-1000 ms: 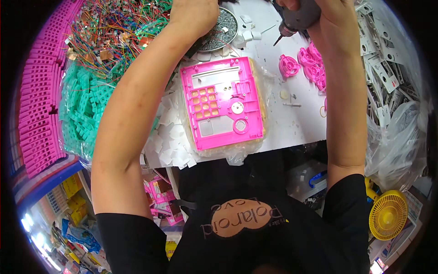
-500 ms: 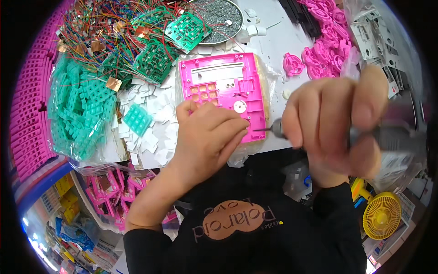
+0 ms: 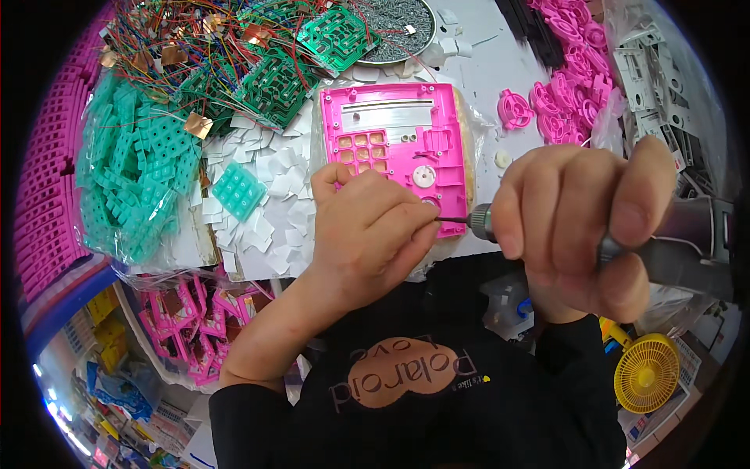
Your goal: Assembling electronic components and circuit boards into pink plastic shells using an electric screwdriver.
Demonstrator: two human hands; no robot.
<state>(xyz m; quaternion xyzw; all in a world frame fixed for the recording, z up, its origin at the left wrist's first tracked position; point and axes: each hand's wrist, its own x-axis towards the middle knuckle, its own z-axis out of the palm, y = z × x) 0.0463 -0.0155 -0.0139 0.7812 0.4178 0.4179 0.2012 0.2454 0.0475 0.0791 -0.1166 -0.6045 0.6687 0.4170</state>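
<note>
Holding a grey power screwdriver (image 3: pixel 680 242) in my right hand (image 3: pixel 570 227), fingers wrapped round its body, I have its thin dark bit (image 3: pixel 453 220) pointing leftward to the fingertips of my left hand (image 3: pixel 375 227). Those fingers are curled and drawn together beside the tip; my own knuckles hide the spot, so I cannot tell whether they pinch anything. The pink housing (image 3: pixel 400 166) lies under and just beyond my left hand, which is the nearer one and covers its lower left part, while my right hand sits off beyond its right edge. Its longer sides run away from my body, so the bit comes in across them, over the corner nearest my right hand. A plastic-wrapped pad (image 3: pixel 471 141) shows beneath it. Left of my left hand are a teal keypad (image 3: pixel 238 192) and white paper pieces (image 3: pixel 269 242); beyond my right hand, pink ring parts (image 3: pixel 516 109)
</note>
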